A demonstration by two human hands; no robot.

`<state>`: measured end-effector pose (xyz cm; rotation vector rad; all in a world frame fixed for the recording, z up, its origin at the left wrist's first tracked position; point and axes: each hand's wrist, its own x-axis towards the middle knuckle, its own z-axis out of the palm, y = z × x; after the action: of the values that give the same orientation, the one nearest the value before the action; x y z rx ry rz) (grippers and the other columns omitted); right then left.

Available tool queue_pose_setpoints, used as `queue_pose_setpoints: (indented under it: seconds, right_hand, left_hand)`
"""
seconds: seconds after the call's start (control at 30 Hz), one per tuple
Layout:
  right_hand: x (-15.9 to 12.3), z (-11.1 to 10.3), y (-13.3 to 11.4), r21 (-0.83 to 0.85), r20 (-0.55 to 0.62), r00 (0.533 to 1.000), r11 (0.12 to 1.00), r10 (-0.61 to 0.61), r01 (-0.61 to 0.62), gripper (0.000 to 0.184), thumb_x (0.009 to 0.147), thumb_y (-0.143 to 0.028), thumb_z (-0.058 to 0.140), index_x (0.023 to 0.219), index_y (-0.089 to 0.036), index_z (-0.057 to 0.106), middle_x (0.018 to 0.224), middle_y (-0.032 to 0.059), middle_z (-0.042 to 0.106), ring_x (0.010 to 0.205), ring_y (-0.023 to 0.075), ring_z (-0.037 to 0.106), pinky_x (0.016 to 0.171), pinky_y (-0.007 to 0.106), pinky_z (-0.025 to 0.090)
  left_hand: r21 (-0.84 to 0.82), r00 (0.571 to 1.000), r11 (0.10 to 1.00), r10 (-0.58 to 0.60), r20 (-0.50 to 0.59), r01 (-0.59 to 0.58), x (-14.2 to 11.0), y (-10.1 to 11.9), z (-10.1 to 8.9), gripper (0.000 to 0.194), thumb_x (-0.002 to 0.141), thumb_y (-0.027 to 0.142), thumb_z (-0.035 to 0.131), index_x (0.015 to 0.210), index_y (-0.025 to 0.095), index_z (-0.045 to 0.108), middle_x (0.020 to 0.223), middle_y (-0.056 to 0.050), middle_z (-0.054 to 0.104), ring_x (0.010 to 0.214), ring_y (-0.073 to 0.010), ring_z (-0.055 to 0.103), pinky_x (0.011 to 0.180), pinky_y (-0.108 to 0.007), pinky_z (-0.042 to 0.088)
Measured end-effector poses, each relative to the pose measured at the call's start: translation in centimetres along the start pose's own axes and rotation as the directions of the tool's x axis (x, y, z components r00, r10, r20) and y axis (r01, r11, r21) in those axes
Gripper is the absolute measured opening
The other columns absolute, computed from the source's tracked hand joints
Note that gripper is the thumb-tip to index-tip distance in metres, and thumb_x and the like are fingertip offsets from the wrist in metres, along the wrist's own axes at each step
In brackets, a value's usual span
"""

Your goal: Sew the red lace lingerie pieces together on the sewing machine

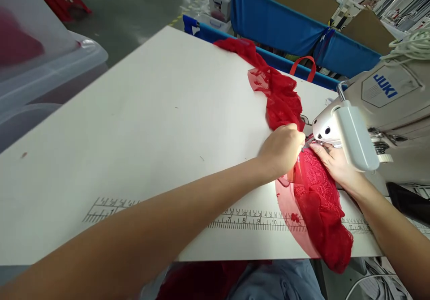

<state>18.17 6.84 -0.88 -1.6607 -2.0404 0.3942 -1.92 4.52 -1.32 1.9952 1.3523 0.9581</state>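
A long piece of red lace fabric [317,188] with sheer parts runs across the table under the head of the sewing machine [327,127]. My left hand [282,150] is closed on the fabric just left of the machine's needle area. Below its fingers a narrow reddish-orange loop shows, and I cannot make out what it is. My right hand [334,163] pinches the fabric's edge close to the needle, thumb and fingertips near the presser foot. The needle itself is hidden by the machine head and my fingers. The fabric's near end hangs over the front edge.
The white table [151,112] has a printed ruler [248,221] along its front. A pale grey lamp-like box [358,136] hangs by the machine head. Blue cloth bins [275,18] stand behind, and a translucent plastic box [60,76] is at left.
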Motion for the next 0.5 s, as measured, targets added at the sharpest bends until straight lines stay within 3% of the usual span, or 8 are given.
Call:
queue_pose_setpoints:
  seconds: [0.13,0.27,0.5]
  right_hand:
    - [0.0,0.6,-1.2,0.045,0.006,1.0,0.999,0.006,-0.006,0.038,0.081,-0.059,0.062,0.078,-0.022,0.07,0.083,0.0068,0.073,0.086,0.026,0.067,0.081,0.041,0.052]
    - [0.1,0.7,-2.1,0.087,0.018,0.998,0.994,-0.068,0.066,0.035,0.083,-0.058,0.062,0.078,-0.025,0.071,0.083,0.0044,0.074,0.086,0.0256,0.068,0.082,0.042,0.055]
    - [-0.1,0.9,-1.2,0.134,-0.009,0.996,0.987,-0.089,0.09,0.033,0.08,-0.057,0.068,0.082,-0.025,0.072,0.083,0.0042,0.074,0.079,0.0241,0.067,0.076,0.041,0.056]
  left_hand:
    - [0.036,0.999,0.999,-0.015,0.033,0.014,-0.1,0.0,-0.3,0.024,0.083,0.002,0.05,0.071,0.013,0.068,0.08,-0.007,0.055,0.073,-0.0184,0.049,0.063,-0.033,0.035]
    - [0.081,0.999,0.997,-0.011,0.031,0.008,-0.3,-0.2,-0.4,0.026,0.083,0.002,0.048,0.07,0.014,0.067,0.078,-0.005,0.053,0.07,-0.0156,0.046,0.059,-0.031,0.032]
    - [0.108,0.998,0.994,-0.02,0.051,0.014,-0.3,-0.3,-0.4,0.023,0.083,0.005,0.049,0.071,0.015,0.066,0.079,-0.003,0.051,0.066,-0.0134,0.041,0.057,-0.031,0.032]
